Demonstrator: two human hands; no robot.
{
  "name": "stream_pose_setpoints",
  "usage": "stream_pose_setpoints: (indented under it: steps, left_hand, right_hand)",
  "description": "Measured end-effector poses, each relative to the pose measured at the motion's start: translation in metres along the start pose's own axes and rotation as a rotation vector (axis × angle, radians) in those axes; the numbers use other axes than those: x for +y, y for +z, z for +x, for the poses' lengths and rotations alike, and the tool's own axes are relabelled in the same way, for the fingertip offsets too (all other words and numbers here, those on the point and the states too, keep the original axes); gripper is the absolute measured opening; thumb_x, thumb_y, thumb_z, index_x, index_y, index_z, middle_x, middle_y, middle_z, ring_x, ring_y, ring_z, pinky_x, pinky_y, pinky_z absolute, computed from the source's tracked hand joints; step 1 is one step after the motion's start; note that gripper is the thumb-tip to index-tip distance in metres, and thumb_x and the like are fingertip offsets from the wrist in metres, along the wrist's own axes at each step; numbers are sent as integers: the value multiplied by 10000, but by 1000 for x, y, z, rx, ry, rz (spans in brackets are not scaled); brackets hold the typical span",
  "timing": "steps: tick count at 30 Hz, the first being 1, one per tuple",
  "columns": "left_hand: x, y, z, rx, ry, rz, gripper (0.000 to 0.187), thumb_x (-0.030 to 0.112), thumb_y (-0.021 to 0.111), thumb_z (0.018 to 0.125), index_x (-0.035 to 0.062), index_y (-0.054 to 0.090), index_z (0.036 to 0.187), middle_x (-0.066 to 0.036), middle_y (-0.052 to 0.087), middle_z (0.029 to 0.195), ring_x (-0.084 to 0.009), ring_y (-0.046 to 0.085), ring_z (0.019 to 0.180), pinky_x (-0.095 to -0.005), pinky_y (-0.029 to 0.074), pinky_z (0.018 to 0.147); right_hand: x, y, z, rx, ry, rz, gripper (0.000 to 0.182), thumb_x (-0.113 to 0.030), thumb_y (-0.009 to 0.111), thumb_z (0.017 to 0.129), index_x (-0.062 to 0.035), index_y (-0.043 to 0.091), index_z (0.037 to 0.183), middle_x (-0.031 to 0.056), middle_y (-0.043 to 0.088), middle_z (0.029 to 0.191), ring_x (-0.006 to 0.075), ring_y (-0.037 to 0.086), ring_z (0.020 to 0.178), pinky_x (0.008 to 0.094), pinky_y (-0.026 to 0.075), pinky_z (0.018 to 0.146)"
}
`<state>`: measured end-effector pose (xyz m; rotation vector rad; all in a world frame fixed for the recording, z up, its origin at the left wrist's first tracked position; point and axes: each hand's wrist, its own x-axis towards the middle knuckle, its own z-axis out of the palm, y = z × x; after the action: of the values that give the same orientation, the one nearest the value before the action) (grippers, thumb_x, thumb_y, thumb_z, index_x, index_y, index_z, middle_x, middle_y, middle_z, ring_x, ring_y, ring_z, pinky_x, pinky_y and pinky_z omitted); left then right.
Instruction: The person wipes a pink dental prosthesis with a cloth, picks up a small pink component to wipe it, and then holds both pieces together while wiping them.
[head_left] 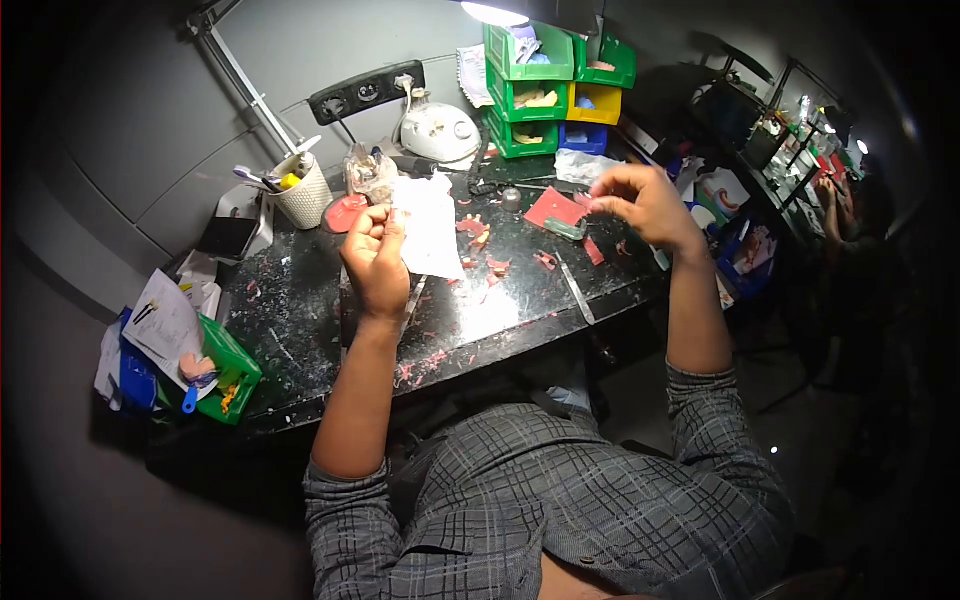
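Note:
My left hand (pixel 376 262) is raised over the bench with its fingers curled and the thumb pressed against them. What it grips is too small to make out. A crumpled white tissue (pixel 432 230) lies right beside that thumb and overlaps it in this view. Farther right, my right hand (pixel 652 210) pinches a small reddish piece of wax (pixel 582 200) between thumb and fingers. Under those fingertips is a red wax sheet (pixel 549 207), with a dark green block (pixel 565 230) at its front edge. A narrow red wax strip (pixel 594 251) rests nearby.
Red wax scraps (pixel 497 267) litter the black bench (pixel 310 340). A metal knife (pixel 575 290) points away from me. Behind stand green bins (pixel 534 98), a white machine (pixel 440 133) and a pen basket (pixel 303 195). Papers (pixel 165 315) pile up at left. Another person (pixel 845 215) sits far right.

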<state>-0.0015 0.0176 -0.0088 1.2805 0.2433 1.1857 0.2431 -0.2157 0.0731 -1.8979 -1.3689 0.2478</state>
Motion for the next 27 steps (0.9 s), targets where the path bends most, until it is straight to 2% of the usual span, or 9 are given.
stream_pose_setpoints:
  steps: [2,4,6,11,15,20,23,25,27]
  left_hand:
    - [1,1,-2,-13,5,4,64,41,575,942,-20,591,949,5,602,785,-20,494,667,-175,381,603]
    - [1,3,-3,-19,-21,8,72,45,578,941,-24,593,955,-1,605,792,-24,502,674,-175,391,611]
    - [0,4,-4,-18,-20,11,72,44,579,939,-24,594,958,-2,606,792,-24,505,675,-174,394,613]
    - [-2,0,-2,-17,-13,9,76,43,579,938,-26,596,964,-5,609,793,-25,511,677,-174,400,617]
    - [1,1,-2,-6,-15,22,67,34,580,936,-26,596,961,-3,610,793,-26,515,673,-176,403,615]
    - [-1,1,0,3,-8,1,63,29,579,938,-27,598,961,-4,613,792,-27,517,669,-177,404,612]
    - [1,-1,0,12,-8,6,69,34,582,940,-28,599,962,-6,617,795,-27,519,672,-176,405,614]
    - [3,0,0,12,-10,25,71,37,584,939,-29,599,962,-7,618,795,-27,520,673,-176,402,612]
    - [1,0,-1,13,-12,15,71,38,585,939,-28,600,959,-5,617,792,-25,516,670,-175,399,607]
  right_hand:
    - [31,3,-15,53,59,-38,106,-43,731,814,25,676,874,76,706,802,92,621,696,246,494,643]
    - [41,6,-29,35,152,3,105,-33,736,796,18,694,877,79,710,773,110,642,696,262,501,651]
    - [45,8,-38,26,196,-138,114,-31,736,790,25,694,879,88,709,768,116,649,694,271,500,649]
    - [67,11,-42,57,170,-132,143,-43,746,782,25,694,897,95,704,765,118,625,651,276,484,622]
    - [49,15,-38,159,171,-263,184,-72,754,782,25,690,924,95,694,788,123,604,618,292,485,599]
    - [26,25,-24,182,59,-152,217,-92,757,788,32,680,948,108,670,820,139,590,580,302,486,566]
    - [20,27,-13,170,67,-199,212,-59,746,785,28,672,964,119,679,841,166,627,631,309,505,600]
    - [22,28,-6,124,342,-87,246,-19,747,758,18,670,989,142,696,911,213,681,761,326,532,695]
    - [26,27,4,50,293,-209,271,-9,753,743,11,671,1000,148,698,950,238,684,836,338,533,740]
